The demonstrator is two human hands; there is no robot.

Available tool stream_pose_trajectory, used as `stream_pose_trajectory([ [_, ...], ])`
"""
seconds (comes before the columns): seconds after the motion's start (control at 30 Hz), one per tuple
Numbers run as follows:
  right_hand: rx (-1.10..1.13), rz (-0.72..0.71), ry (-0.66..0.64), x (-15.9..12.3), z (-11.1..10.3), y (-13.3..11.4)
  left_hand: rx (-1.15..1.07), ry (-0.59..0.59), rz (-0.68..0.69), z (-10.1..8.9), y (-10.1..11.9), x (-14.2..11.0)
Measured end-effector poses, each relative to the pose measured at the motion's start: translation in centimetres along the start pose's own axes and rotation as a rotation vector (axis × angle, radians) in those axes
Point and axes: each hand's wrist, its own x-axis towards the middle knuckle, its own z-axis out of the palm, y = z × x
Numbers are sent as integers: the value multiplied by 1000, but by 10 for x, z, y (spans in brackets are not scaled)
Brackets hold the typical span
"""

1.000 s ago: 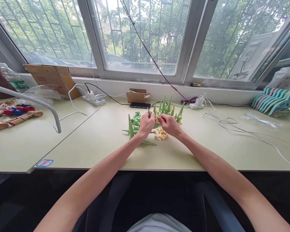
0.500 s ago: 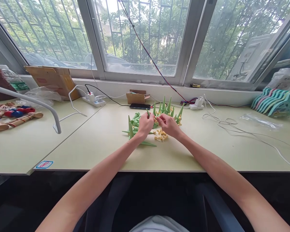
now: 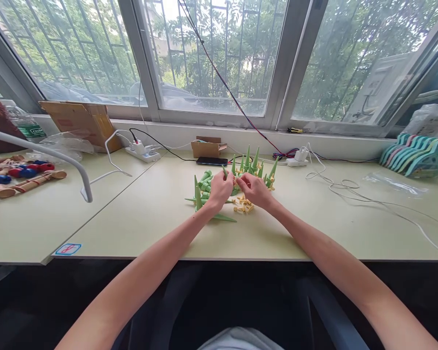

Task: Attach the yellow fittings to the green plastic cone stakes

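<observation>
Leftmost, loose green cones (image 3: 199,198) lie beside the left hand (image 3: 221,189), whose thumb and fingers close on one green cone, the held cone (image 3: 225,171), its tip upward; a firm, level grip there should give the other hand a steady base. Yellow pegs (image 3: 244,207) lie loose just in front, within easy reach. The right hand (image 3: 254,189) bunches its fingertips close beside the left; whether they pinch anything cannot be told. Straight, gentle pressure seems wisest, clear of the upright green cones (image 3: 255,160) behind.

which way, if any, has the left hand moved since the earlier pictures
No, not visibly: the left hand keeps its place against the black phone.
</observation>
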Motion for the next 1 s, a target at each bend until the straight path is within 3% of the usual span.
stream_pose_trajectory([
  [1.0, -64, -20, 29, 1, 2, 2, 1, -47, 35, 1, -1, 0],
])
